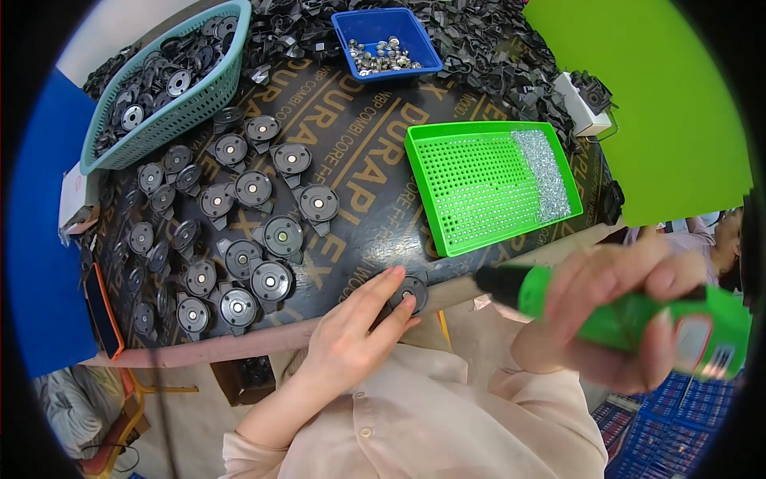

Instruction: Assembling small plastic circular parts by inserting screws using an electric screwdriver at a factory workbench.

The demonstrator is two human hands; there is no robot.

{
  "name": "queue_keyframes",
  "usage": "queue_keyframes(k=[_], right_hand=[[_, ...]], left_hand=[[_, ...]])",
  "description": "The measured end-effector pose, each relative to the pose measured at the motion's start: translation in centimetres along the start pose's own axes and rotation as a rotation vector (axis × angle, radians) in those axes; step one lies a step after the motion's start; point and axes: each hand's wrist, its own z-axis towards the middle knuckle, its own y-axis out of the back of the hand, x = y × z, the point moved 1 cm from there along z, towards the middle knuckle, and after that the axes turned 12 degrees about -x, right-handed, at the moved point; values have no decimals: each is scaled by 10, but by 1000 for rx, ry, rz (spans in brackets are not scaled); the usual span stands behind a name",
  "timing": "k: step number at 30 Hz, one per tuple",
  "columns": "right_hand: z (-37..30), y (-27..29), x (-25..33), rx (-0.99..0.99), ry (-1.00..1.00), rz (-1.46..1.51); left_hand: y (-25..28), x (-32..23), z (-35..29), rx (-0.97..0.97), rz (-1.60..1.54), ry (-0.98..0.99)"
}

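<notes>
Left hand point(351, 339), lower center, holds black disc point(410, 294): likely light, stiff; take edgewise. Right hand point(630, 307), lower right, wraps green power screwdriver point(608, 323), probably heavier.

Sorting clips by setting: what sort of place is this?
Probably an assembly workshop: many round black parts, a green tray of metal pieces, and a green handheld tool in the right hand.

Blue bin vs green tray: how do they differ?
The blue bin looks smaller than the green tray. The bin holds loose shiny metal parts; the tray has a hole grid and small silvery pieces heaped toward its right end. The bin sits farther back. Both are open-topped.
</notes>
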Motion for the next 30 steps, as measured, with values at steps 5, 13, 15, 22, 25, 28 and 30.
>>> queue_keyframes(k=[5, 13, 15, 22, 25, 28, 30], right_hand=[[-18, -10, -7, 45, -128, -93], [-16, -15, -6, 97, -177, -140], [-17, -14, -9, 113, -256, -102], [-6, -10, -2, -42, -58, 47], [9, 11, -9, -160, 32, -35], [9, 19, -40, -191, -6, -226], [10, 21, -45, -212, -23, -226]], left_hand=[[-1, 1, 0, 3, 23, -31], [-1, 0, 0, 13, 34, -49], [-1, 0, -2, -6, 72, -55], [-4, 4, -7, -34, 62, -65], [-6, 1, -5, -48, 61, -73], [-4, 5, -9, -53, 83, -58], [-4, 4, -7, -72, 81, -62]])
